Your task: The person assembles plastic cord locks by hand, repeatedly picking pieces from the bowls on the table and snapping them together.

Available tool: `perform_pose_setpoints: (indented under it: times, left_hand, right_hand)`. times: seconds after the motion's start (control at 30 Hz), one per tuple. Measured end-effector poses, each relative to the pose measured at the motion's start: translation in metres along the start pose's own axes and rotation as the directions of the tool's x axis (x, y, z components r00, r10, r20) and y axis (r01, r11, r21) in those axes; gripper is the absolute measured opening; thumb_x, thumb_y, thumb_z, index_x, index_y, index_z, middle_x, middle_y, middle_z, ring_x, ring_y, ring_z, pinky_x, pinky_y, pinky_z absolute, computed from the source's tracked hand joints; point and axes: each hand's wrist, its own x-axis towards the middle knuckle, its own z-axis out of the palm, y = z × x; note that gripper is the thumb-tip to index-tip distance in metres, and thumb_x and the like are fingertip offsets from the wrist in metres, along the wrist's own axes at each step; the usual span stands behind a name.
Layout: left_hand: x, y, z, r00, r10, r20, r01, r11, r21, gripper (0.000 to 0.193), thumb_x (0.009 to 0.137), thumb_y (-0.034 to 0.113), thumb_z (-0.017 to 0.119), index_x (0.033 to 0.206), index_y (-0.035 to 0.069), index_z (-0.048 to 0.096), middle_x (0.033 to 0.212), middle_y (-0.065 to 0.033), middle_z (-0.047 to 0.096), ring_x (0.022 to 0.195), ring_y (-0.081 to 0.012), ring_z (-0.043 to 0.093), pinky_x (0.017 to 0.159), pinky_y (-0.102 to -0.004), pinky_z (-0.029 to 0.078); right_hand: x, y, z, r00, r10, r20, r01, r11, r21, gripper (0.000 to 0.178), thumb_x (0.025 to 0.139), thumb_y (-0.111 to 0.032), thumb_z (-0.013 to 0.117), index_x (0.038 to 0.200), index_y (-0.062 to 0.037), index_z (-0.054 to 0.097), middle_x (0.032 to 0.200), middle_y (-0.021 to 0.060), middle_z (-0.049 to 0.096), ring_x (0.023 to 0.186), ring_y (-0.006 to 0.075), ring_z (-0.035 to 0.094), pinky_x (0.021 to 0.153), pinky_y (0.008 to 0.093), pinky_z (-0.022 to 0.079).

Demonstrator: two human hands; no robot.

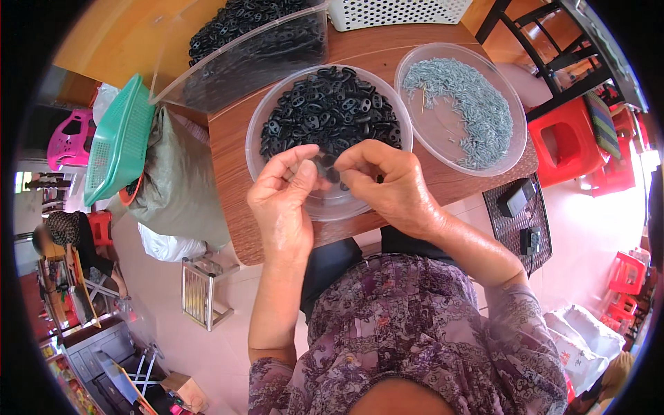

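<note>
Both of my hands are raised over the near part of a round clear tub point(253, 124), fingertips almost meeting. The tub holds a heap of small black oval pieces point(325, 104) with two holes each. My left hand point(285, 200) is closed in a pinch of thumb and fingers. My right hand point(394, 181) pinches too, its fingers curled toward the left. Something small and dark shows between the fingertips, too blurred to name. On the right, a second round tub point(432, 124) holds many small pale blue-grey, rod-like pieces point(484, 104).
Both tubs stand on a brown wooden table point(235, 187). Behind them are a large clear bin point(277, 62) of black pieces and a white perforated basket point(394, 14). A green basket point(117, 149) and a sack point(173, 180) stand left; red stools point(570, 142) stand right.
</note>
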Motion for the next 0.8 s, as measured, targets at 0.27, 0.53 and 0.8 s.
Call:
perform_pose_setpoints:
  times: [0.27,0.53,0.8]
  left_hand:
    - [-0.014,-0.015,0.021,0.983,0.138,-0.121,-0.139,0.99,0.003,0.015,0.085,0.005,0.059,0.097,-0.004,0.06,0.081,-0.0016,0.056,0.07,-0.0078,0.05,0.068,-0.0207,0.042]
    - [-0.015,-0.024,0.024,0.966,0.203,-0.159,-0.203,0.979,0.015,0.011,0.087,0.008,0.058,0.094,0.001,0.055,0.083,0.001,0.055,0.072,-0.0042,0.048,0.066,-0.0181,0.041]
    - [-0.016,-0.023,0.026,0.944,0.298,-0.143,-0.275,0.948,0.159,0.009,0.084,0.003,0.06,0.091,-0.001,0.057,0.082,-0.0002,0.057,0.071,-0.0046,0.05,0.064,-0.018,0.043]
  right_hand:
    - [0.001,0.001,0.023,0.989,0.001,-0.15,0.02,0.99,0.139,0.007,0.078,-0.001,0.058,0.085,0.0008,0.058,0.074,0.0053,0.057,0.062,0.0076,0.05,0.055,0.0233,0.043]
    - [-0.003,0.005,0.03,0.953,-0.117,-0.281,0.11,0.993,-0.041,0.012,0.074,0.002,0.06,0.085,-0.0001,0.058,0.072,0.0089,0.055,0.063,0.0165,0.055,0.056,0.0282,0.045]
    - [0.006,0.011,0.022,0.782,-0.599,-0.174,0.451,0.735,-0.506,0.017,0.069,0.008,0.058,0.083,-0.001,0.058,0.073,0.0094,0.054,0.062,0.0228,0.051,0.053,0.0314,0.042]
